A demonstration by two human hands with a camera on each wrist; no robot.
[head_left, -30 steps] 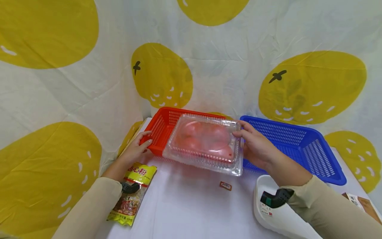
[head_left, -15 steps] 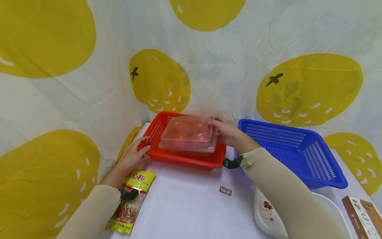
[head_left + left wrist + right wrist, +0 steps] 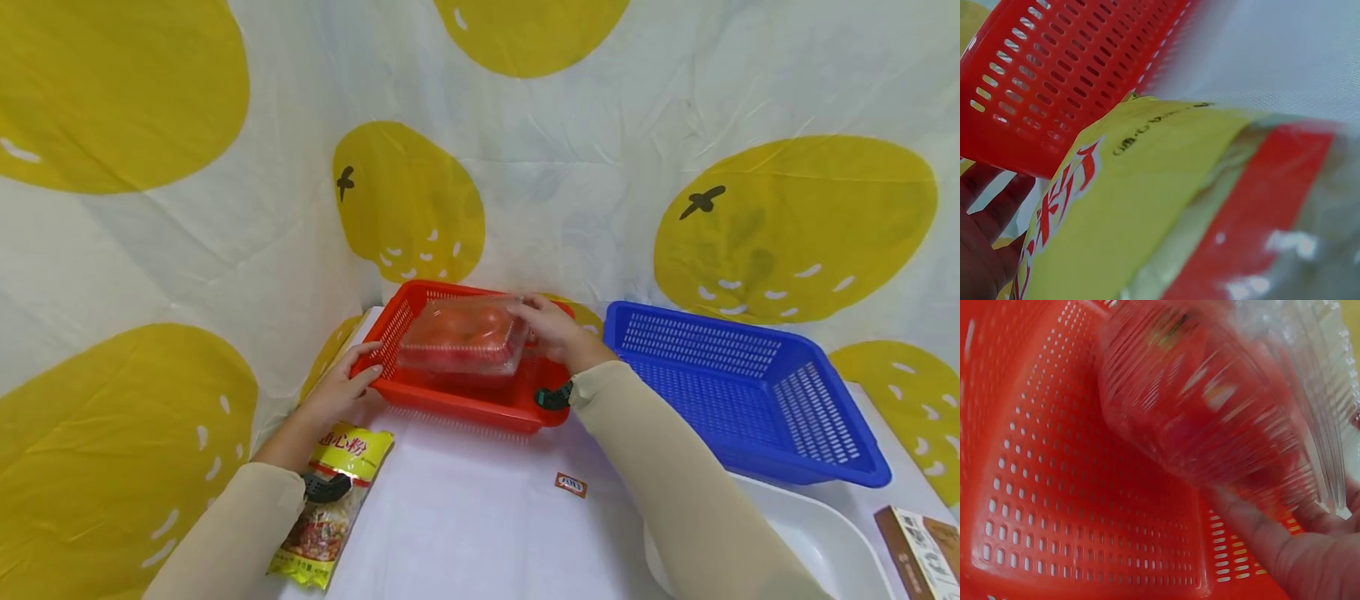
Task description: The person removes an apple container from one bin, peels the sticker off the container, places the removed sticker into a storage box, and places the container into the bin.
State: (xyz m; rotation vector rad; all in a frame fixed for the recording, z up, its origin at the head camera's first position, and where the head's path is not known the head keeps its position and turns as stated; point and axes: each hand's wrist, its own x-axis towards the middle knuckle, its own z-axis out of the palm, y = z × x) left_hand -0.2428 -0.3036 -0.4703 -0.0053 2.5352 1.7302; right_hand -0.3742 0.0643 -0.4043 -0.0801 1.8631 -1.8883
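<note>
In the head view, my right hand (image 3: 551, 329) holds the right end of a clear plastic clamshell box (image 3: 465, 333) with red tomatoes in it. The box is inside a red plastic basket (image 3: 480, 408), tilted, and whether it touches the bottom cannot be told. The right wrist view shows fingers (image 3: 1266, 537) at the box's end, beneath tomatoes (image 3: 1197, 394) blurred behind ridged plastic. My left hand (image 3: 345, 383) grips the red basket's left rim. In the left wrist view, its fingertips pass behind the basket's edge. A yellow noodle packet (image 3: 1129, 187) lies below that hand.
A blue basket (image 3: 727, 400) stands to the right of the red one. In front of it is a white tub (image 3: 813, 533), partly under my right sleeve. A brown box (image 3: 918, 546) lies at far right, and a small wrapped piece (image 3: 572, 485) lies mid-table. A patterned cloth hangs behind.
My right hand has brought the clamshell box left and down, from above the red basket's right side into it. The left hand has stayed at the basket's left rim.
</note>
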